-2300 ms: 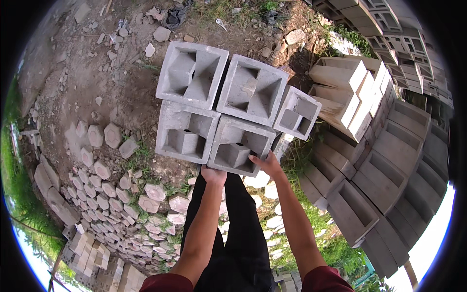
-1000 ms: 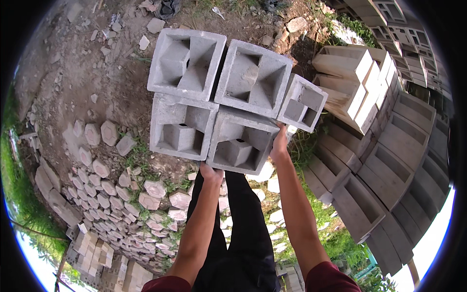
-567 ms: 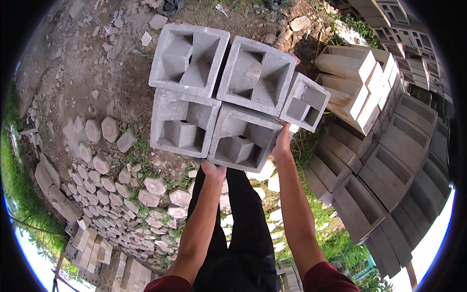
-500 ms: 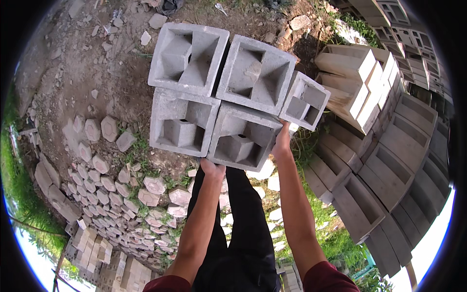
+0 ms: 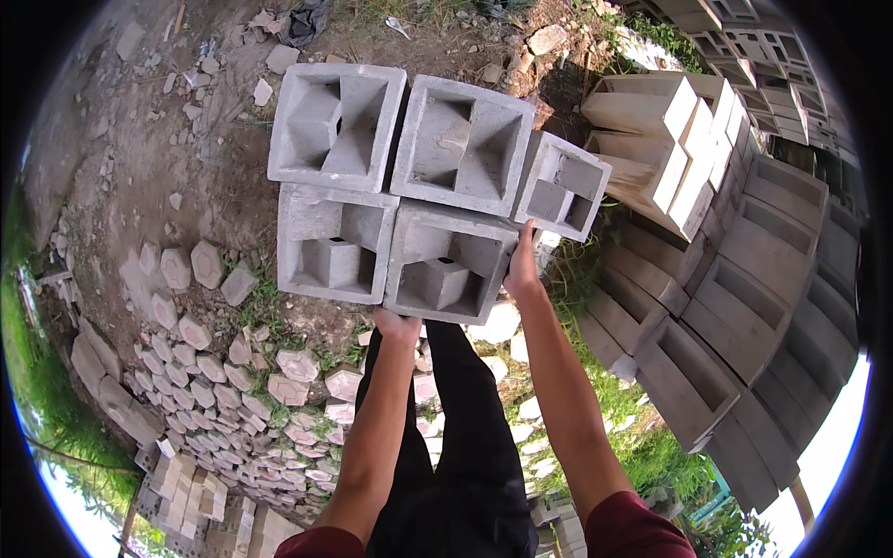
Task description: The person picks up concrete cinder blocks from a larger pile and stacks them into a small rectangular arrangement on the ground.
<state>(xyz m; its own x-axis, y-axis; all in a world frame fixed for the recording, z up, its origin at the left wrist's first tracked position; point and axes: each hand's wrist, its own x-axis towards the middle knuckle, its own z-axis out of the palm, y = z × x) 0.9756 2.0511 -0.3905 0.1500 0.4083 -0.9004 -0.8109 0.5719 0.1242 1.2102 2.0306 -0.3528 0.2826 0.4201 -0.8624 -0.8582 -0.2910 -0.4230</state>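
A grey hollow concrete block (image 5: 445, 284) with ventilation openings is between my hands, at the near right of a group of similar blocks. My left hand (image 5: 397, 325) holds its lower left corner from below, the fingers hidden underneath. Along its right side lies my right hand (image 5: 524, 270), thumb side up and the other fingers out of sight. Directly left sits another vent block (image 5: 327, 265), very close to the held one. Beyond these are a far left block (image 5: 314, 121) and a far right block (image 5: 445, 135). A smaller block (image 5: 549, 200) stands just past my right hand.
Pale stacked blocks (image 5: 651, 153) and long grey hollow blocks (image 5: 698, 381) rise on the right. Hexagonal pavers (image 5: 293, 365) lie around my legs and to the left. Bare soil (image 5: 139, 139) with rubble stretches beyond, and more blocks (image 5: 177, 488) stand at the lower left.
The blocks appear slightly farther left in the picture, as the view has shifted. Both hands stay on the same block, which now sits closer against its neighbours.
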